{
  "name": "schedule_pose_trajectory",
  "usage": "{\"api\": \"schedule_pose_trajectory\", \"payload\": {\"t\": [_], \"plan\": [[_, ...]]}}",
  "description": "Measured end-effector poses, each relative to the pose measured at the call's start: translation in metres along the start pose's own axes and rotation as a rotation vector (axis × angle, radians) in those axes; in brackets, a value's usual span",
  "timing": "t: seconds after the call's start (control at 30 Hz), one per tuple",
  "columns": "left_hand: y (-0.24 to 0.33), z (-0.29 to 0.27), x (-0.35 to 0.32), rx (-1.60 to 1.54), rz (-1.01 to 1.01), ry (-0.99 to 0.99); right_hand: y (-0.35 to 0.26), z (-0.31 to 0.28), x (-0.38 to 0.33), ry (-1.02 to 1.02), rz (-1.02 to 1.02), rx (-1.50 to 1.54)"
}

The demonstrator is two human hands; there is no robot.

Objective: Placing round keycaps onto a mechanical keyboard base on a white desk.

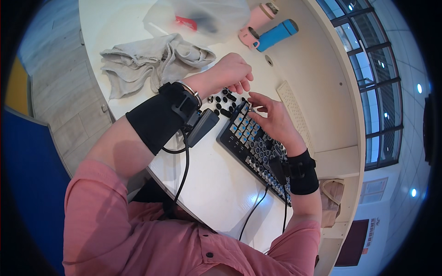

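Observation:
A black keyboard (251, 149) lies slanted on the white table (212, 184); many of its keycaps are off and blue switches show. Several loose black keycaps (223, 102) lie beside its far end. My left hand (232, 73) hovers over those keycaps with fingers curled downward; whether it pinches one I cannot tell. My right hand (271, 117) rests on the keyboard's far end, fingers bent at the top corner. Both wrists wear black bands, and a small black device (202, 126) hangs off the left one with a cable.
A crumpled grey cloth (152, 62) lies at the back left. A clear plastic bag (198, 18) sits behind it. A pink bottle (255, 23) and a blue cylinder (276, 34) lie at the back. A white perforated strip (294, 112) lies right of the keyboard.

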State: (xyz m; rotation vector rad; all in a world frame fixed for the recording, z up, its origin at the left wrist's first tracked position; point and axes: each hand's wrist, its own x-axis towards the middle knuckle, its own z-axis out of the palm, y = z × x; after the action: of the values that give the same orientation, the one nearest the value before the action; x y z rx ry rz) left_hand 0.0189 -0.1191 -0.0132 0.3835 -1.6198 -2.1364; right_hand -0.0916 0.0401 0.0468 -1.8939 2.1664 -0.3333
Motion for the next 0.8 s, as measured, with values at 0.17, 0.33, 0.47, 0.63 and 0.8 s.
{"api": "schedule_pose_trajectory", "payload": {"t": [0.17,0.33,0.47,0.63,0.8], "plan": [[0.003,0.001,-0.001,0.032,-0.017,0.000,-0.002,0.003,-0.002,0.037,-0.066,-0.028],[0.003,0.001,-0.001,0.042,-0.022,0.007,-0.002,0.007,0.000,0.070,-0.134,-0.090],[0.003,0.002,0.000,0.048,-0.032,0.010,-0.004,0.008,-0.001,0.064,-0.110,-0.199],[0.004,0.003,-0.001,0.059,-0.028,0.013,-0.013,0.007,-0.001,0.057,-0.044,-0.282],[0.001,0.002,0.001,0.045,-0.016,0.006,-0.003,0.011,-0.003,0.125,-0.048,-0.228]]}}
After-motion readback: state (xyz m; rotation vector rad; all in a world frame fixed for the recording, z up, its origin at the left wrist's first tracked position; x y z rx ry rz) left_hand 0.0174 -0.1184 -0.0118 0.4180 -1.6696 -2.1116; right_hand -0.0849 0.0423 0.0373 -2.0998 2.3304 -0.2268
